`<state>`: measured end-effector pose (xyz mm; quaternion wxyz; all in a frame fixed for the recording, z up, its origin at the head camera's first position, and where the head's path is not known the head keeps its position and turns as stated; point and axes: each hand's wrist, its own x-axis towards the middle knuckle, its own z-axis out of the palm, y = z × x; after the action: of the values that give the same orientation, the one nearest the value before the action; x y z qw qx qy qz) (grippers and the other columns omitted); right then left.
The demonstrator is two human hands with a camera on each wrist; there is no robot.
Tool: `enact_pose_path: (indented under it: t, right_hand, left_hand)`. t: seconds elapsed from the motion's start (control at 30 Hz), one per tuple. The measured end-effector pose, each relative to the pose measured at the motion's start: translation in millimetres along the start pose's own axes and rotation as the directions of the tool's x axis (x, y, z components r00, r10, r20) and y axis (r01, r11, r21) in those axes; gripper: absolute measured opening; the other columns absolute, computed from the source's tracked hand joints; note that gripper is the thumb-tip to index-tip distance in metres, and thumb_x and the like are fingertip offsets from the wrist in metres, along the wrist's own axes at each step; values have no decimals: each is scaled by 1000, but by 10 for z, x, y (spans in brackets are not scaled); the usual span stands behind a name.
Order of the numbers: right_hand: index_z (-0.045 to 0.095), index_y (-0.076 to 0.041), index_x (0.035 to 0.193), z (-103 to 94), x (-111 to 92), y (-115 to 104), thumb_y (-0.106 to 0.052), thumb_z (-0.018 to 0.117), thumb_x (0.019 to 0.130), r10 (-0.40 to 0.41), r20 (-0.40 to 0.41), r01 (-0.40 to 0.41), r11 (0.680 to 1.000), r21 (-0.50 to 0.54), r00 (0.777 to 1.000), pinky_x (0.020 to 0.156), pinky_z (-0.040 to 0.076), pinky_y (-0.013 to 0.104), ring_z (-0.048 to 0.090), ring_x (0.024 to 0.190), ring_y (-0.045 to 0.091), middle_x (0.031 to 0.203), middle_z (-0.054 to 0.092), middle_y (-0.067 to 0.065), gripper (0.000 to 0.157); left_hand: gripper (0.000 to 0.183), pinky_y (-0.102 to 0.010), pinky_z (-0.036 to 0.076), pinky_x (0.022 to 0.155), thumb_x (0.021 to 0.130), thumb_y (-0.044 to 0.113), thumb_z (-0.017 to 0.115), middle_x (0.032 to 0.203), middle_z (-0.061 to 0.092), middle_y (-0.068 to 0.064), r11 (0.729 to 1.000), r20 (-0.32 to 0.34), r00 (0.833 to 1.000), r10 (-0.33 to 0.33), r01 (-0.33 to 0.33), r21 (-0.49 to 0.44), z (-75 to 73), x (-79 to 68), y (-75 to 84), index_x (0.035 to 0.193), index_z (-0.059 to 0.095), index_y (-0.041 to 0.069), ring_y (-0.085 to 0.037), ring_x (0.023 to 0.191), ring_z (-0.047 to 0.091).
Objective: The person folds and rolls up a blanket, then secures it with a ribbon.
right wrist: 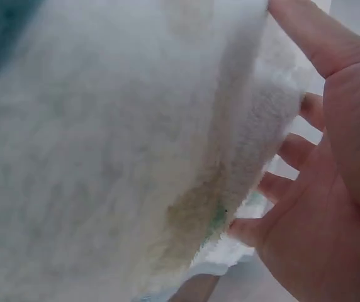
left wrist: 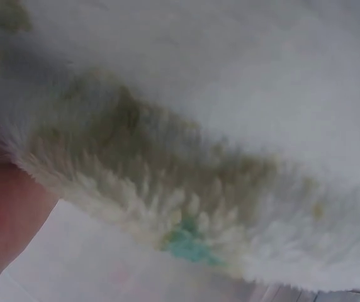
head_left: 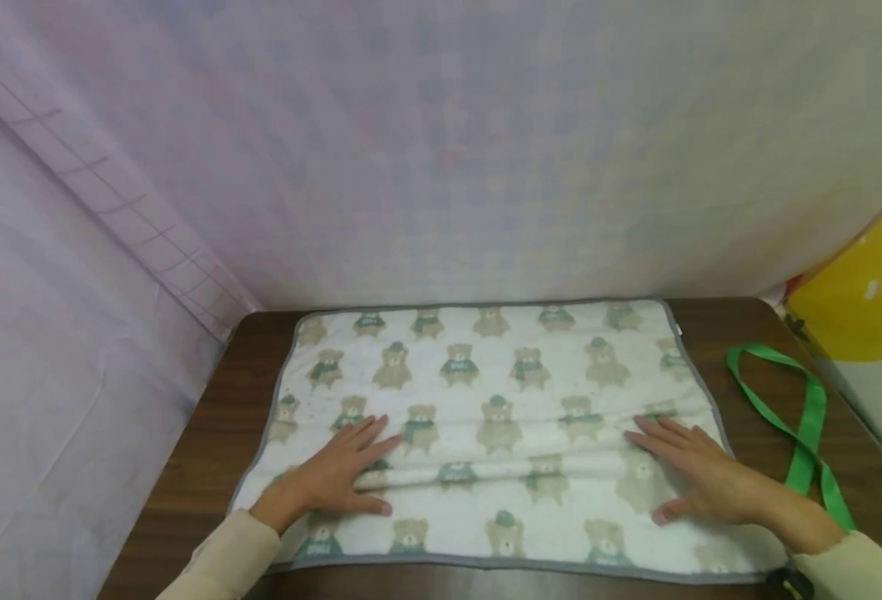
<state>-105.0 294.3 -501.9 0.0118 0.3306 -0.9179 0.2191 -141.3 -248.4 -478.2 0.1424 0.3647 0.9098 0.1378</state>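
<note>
A white fleecy blanket (head_left: 452, 533) printed with bears in green hats, scarves and sweaters lies spread over the table, edged in grey binding. My left hand (head_left: 336, 471) rests on its left part, fingers spread and pointing inward. On the right part lies my right hand (head_left: 699, 467), thumb held apart from the fingers. Low ridges of cloth run across between the two hands. Close-up in the left wrist view, the raised pile (left wrist: 167, 145) hides most of that hand. In the right wrist view, the fingertips (right wrist: 312, 107) touch a fold of the cloth.
The dark wood-grain table (head_left: 208, 433) shows around the blanket. A looped green strap (head_left: 809, 417) lies at the right. By the right sleeve sits a small black object (head_left: 789, 583). Pale fabric (head_left: 486, 167) hangs behind, and a yellow patterned piece (head_left: 861, 292) stands beyond the right edge.
</note>
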Motion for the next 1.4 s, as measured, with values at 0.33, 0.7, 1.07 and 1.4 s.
enact_pose_path:
  t: [0.33,0.7,1.07,1.4]
  right_hand:
    - [35,-15,154,11,-67,-50,-56,81,66,56,68,-62,994,94,996,106,-10,76,5,148,45,164,15,16,107]
    - [29,-16,156,-22,-90,-66,-58,83,60,77,116,-90,990,110,990,106,-17,72,-8,150,36,166,3,14,119]
    - [23,-17,158,-4,-200,-129,-62,85,54,98,148,-112,990,85,984,107,-22,68,-13,147,48,160,1,33,129]
    - [29,-8,155,-60,-316,-119,-57,85,59,81,63,-85,994,64,995,109,-25,61,-20,147,9,159,6,35,121]
  left_hand:
    - [106,-60,9,119,77,68,70,165,8,-19,999,25,999,-40,40,-9,40,-13,8,159,23,19,-39,151,6]
    - [123,-60,3,119,65,76,74,166,0,-16,996,54,995,-87,88,-11,50,2,33,160,16,23,-36,152,-2]
    - [129,-69,0,114,59,78,76,164,1,-23,996,8,997,-79,78,33,159,-83,48,160,16,24,-41,151,-1]
    - [95,-71,0,112,85,68,61,162,14,-25,988,-180,972,-154,154,-15,191,-396,-116,157,28,17,-45,149,12]
